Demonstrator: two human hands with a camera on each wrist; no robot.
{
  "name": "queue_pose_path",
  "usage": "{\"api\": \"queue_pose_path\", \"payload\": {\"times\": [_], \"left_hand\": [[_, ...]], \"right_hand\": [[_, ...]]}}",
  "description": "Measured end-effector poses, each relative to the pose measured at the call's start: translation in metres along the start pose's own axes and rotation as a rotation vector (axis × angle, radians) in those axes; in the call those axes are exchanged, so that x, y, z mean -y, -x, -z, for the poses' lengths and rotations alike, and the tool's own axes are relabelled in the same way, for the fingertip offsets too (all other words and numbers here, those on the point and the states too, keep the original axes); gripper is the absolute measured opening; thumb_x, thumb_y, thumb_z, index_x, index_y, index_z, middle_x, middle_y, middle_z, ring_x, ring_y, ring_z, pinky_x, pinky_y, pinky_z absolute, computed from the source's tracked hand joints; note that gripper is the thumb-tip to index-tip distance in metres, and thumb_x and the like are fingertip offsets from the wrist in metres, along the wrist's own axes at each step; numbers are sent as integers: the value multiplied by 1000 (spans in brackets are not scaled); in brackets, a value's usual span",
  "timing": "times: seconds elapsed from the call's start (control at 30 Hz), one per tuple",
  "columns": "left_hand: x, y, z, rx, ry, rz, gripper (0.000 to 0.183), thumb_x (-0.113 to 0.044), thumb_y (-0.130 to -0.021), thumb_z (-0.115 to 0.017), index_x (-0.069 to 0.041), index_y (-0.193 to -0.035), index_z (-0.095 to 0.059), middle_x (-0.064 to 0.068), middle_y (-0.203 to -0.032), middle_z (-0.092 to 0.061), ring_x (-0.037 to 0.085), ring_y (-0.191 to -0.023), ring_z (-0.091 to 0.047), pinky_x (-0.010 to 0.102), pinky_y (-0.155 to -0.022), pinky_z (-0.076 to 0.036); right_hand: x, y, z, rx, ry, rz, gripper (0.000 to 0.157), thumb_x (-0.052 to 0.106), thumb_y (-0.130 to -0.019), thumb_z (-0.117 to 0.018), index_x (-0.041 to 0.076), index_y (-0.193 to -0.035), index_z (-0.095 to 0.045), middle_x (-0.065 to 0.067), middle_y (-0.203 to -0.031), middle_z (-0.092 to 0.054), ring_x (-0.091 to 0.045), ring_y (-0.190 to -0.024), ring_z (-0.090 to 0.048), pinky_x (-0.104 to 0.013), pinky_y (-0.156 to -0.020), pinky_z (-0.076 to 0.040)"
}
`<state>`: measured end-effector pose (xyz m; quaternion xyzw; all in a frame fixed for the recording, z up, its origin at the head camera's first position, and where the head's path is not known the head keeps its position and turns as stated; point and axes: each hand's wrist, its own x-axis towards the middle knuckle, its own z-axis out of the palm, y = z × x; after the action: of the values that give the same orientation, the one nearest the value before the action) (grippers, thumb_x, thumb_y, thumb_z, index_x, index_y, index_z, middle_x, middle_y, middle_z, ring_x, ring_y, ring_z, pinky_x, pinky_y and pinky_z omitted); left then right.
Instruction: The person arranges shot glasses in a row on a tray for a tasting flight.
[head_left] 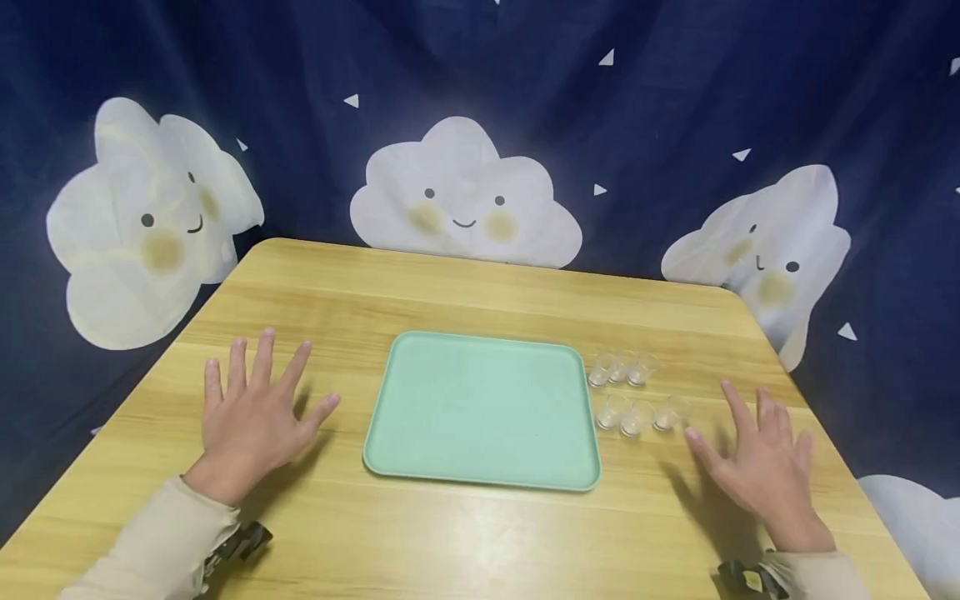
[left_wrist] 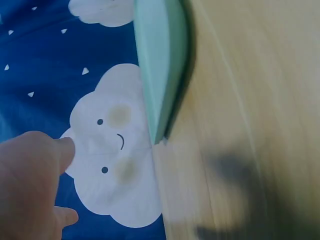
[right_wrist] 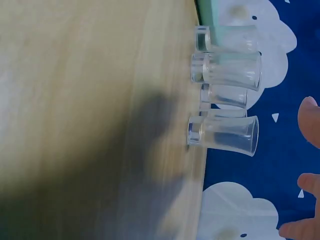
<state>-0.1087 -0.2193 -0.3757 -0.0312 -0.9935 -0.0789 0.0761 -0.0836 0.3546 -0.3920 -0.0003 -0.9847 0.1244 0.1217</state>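
My left hand [head_left: 255,425] hovers over the table left of a mint-green tray [head_left: 483,412], its fingers spread and nothing held. On the other side, my right hand [head_left: 768,471] is spread too, holding nothing, with the thumb close to the nearest glass. Several small clear shot glasses [head_left: 633,419] stand upright in two rows along the tray's right edge. From the right wrist, the glasses [right_wrist: 225,134] show thick bases and flared rims. The tray [left_wrist: 162,65] appears edge-on in the left wrist view, beyond the fingers [left_wrist: 30,170].
The light wooden table [head_left: 480,533] has rounded far corners. Behind it hangs a dark blue curtain [head_left: 300,67] printed with smiling white clouds and small triangles. Both wrists carry dark strapped devices, and the hands cast shadows on the wood.
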Motion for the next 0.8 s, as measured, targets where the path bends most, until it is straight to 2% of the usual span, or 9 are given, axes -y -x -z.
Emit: {"api": "queue_pose_path", "payload": {"times": [0.1, 0.17, 0.33, 0.4, 0.5, 0.57, 0.63, 0.7, 0.8], "left_hand": [[-1, -1, 2, 11, 68, 1, 83, -67, -92, -38, -13, -154, -26, 28, -157, -2, 54, -139, 2, 66, -107, 7], [-2, -1, 2, 15, 121, 0, 82, -65, -94, -38, -11, -154, -24, 30, -156, -4, 56, -138, -5, 70, -106, -5], [-5, -3, 1, 31, 333, 2, 75, -52, -99, -38, -3, -153, -20, 35, -152, -15, 58, -131, -22, 73, -97, -23], [-6, -4, 1, 52, 430, 11, 72, -48, -101, -37, -1, -153, -19, 36, -149, -20, 57, -130, -26, 72, -97, -25], [-8, -4, 1, 90, 552, 33, 68, -45, -103, -33, -1, -153, -19, 34, -149, -25, 54, -127, -34, 69, -97, -29], [-11, -4, 1, 112, 614, 60, 66, -45, -104, -29, -2, -153, -21, 31, -149, -29, 53, -125, -40, 67, -96, -34], [-13, -4, 0, 136, 691, 87, 66, -47, -104, -26, -3, -153, -22, 30, -148, -32, 50, -122, -46, 63, -94, -39], [-15, -4, 0, 160, 786, 116, 68, -49, -103, -24, -3, -153, -22, 29, -148, -34, 48, -122, -47, 58, -93, -44], [-18, -5, -2, 190, 936, 160, 73, -54, -102, -24, -3, -153, -21, 28, -147, -35, 45, -123, -48, 48, -91, -50]], "right_hand": [[-2, -4, 1, 0, -128, 32, 80, 40, -92, -61, 5, -153, -22, -41, -144, -22, -63, -125, -25, -78, -92, -17], [-3, -6, 2, 7, -222, 35, 77, 34, -93, -61, 2, -152, -23, -40, -144, -25, -63, -123, -28, -76, -91, -22], [-5, -10, 3, 30, -415, -26, 73, 27, -96, -61, 3, -153, -22, -35, -145, -32, -59, -121, -39, -66, -95, -33], [-4, -11, 3, 37, -476, -44, 71, 24, -96, -61, 2, -152, -23, -34, -144, -35, -56, -119, -43, -46, -100, -42], [-5, -13, 2, 48, -536, -60, 69, 23, -96, -61, 0, -151, -25, -33, -141, -40, -35, -119, -55, -16, -89, -46], [-6, -15, 1, 59, -567, -64, 67, 22, -97, -60, -2, -149, -26, -33, -139, -42, -15, -114, -57, -4, -79, -40], [-7, -16, 0, 77, -581, -68, 65, 23, -97, -59, -4, -148, -27, -33, -138, -44, -7, -111, -55, -4, -77, -41], [-8, -17, -1, 98, -601, -68, 64, 22, -98, -57, -5, -147, -27, -34, -137, -43, -17, -114, -56, -5, -77, -41], [-7, -19, -3, 133, -615, -71, 64, 24, -99, -55, -6, -148, -26, -34, -138, -43, -46, -119, -50, -4, -76, -40]]}}
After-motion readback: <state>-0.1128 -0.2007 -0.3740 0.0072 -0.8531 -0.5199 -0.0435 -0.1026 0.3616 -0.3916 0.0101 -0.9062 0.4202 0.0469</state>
